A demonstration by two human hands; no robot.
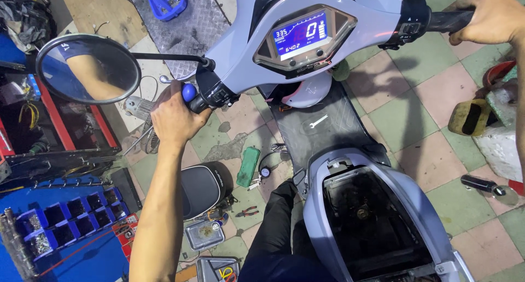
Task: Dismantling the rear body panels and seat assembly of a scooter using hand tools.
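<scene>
Standing astride the grey scooter [306, 47], both hands curl shut around its handlebar grips, left hand [174, 117] and right hand [489, 16], apparently steadying it, lit dashboard [301, 36] between them.

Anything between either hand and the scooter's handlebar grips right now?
Nothing visible. The left hand is already wrapped around the left grip, below the round mirror. The right hand is closed on the right grip.
</scene>
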